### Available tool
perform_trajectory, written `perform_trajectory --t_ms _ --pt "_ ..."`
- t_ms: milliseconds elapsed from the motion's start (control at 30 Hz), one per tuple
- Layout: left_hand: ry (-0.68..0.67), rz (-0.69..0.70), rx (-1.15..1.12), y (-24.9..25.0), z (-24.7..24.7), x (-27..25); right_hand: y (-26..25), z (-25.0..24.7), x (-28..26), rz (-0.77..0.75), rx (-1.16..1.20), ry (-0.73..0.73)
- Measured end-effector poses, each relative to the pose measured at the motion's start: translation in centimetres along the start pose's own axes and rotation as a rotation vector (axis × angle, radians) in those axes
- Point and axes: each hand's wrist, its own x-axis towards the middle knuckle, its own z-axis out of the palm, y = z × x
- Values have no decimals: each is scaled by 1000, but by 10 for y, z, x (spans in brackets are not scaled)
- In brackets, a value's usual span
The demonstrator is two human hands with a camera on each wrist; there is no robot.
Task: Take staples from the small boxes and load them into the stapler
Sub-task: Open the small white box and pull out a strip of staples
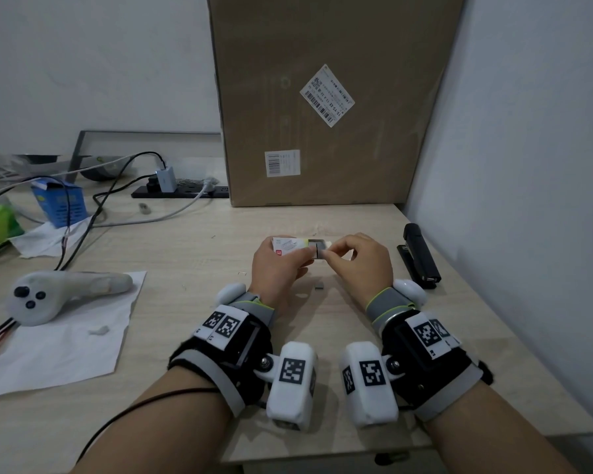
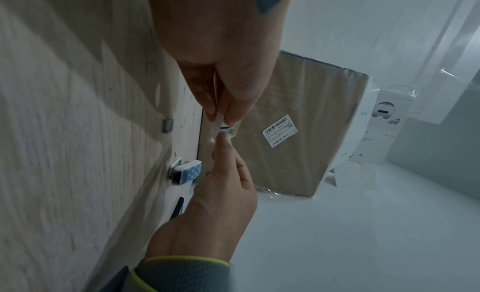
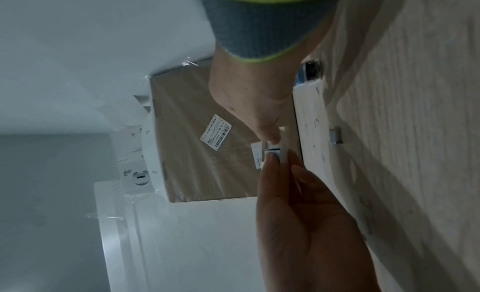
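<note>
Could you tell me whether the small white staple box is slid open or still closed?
Open: the small white staple box in the left hand has its inner tray slid out, exposing grey staples pinched by the right hand.

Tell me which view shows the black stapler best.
The head view: the stapler lies whole and unobstructed on the desk, beside the right hand. The left wrist view shows only a dark sliver that may be it; the right wrist view shows none of it.

Two hands, one staple box, one stapler, one cardboard box, one controller.
</note>
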Motion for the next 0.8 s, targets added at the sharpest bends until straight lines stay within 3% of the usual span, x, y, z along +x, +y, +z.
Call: perform_trajectory --t_ms 233,367,500,600,800 --pt "17 25 9 -2 1 2 -5 -1 -1 49 65 45" --pt "136 30 -19 -4 -4 8 -9 -6 0 94 93 141" --pt "183 30 -15 -7 -9 15 -8 -9 -1 111 -276 -115" --pt "164 22 -32 -8 -8 15 -11 -13 -2 110 -458 -220" --pt "126 2 -58 -10 -8 15 -14 -15 -5 132 -569 -373"
